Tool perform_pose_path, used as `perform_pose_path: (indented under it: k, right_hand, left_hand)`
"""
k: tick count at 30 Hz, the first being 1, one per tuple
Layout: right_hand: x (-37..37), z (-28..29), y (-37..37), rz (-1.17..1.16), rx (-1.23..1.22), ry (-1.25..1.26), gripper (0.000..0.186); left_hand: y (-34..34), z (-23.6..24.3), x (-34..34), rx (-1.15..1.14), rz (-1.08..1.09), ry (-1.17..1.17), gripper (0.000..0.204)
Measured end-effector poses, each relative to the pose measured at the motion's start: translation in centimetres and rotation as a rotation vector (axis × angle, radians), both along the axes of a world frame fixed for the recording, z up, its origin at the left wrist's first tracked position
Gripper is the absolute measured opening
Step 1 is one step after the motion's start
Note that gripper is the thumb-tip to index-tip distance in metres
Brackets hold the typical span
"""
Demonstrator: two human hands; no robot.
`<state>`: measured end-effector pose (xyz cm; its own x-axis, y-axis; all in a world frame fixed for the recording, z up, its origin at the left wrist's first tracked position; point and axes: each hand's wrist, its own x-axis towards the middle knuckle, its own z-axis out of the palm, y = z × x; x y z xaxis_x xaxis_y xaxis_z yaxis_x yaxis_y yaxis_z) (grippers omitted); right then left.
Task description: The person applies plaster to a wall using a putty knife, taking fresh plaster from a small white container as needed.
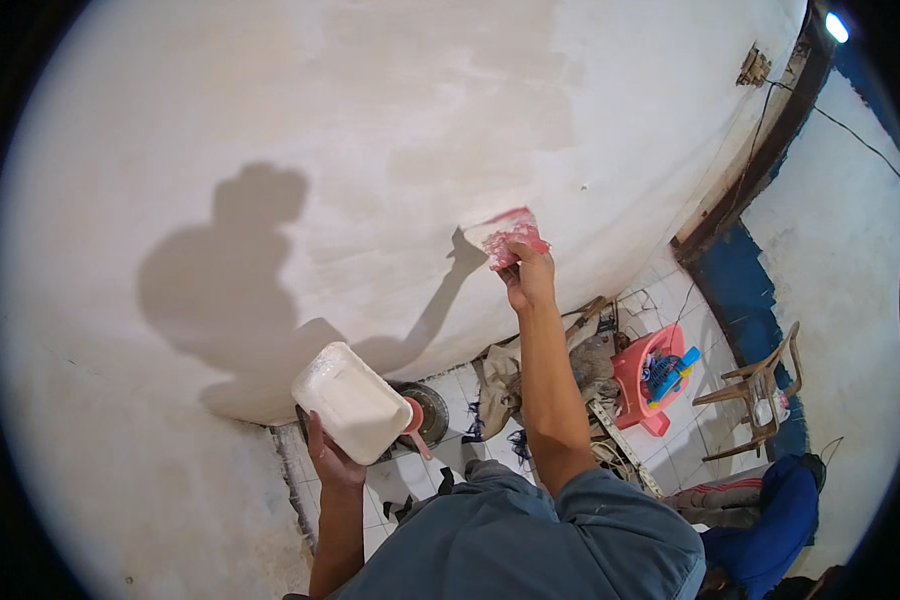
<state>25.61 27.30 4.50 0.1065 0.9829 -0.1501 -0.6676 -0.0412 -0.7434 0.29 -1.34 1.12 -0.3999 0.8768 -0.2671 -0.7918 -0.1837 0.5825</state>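
Observation:
My right hand [527, 277] reaches up to the pale plastered wall [370, 130], pinching a red putty spreader [511, 236]. White paste is smeared over the spreader, and its upper edge lies at the wall. Lower down on the left, my left hand [332, 460] grips a white rectangular tray [374, 432] from below, fingers mostly hidden behind it. The tray is tilted, and whitish paste coats its inside. Slightly darker, damp-looking patches show on the wall above the spreader.
A red dipper [417, 430] lies by a dark round container [432, 408] below the tray. Crumpled cloth [500, 385], a pink plastic tub [632, 375] and a brown chair [760, 390] stand along the right. Blue clothing [778, 525] shows at lower right.

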Motion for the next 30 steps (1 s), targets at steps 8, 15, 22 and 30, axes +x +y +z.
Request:
perform_pose_path:
  k: [8,15,22,30]
  right_hand:
    - [6.4,-10.3,1.4,-0.062,-0.2,-0.063,0.019]
    - [2.8,1.5,5.6,-0.133,0.065,-0.207,0.006]
    - [8.7,-4.7,2.4,-0.183,0.005,-0.088,0.021]
    - [5.1,-8.5,7.0,-0.156,-0.041,-0.119,0.012]
  left_hand:
    - [1.3,-1.0,1.5,0.042,-0.002,0.003,0.06]
    - [0.7,-0.1,1.4,0.0,-0.005,-0.005,0.06]
    - [0.4,0.6,1.9,-0.02,0.018,0.043,0.06]
    - [0.2,0.5,1.7,-0.017,0.01,0.035,0.059]
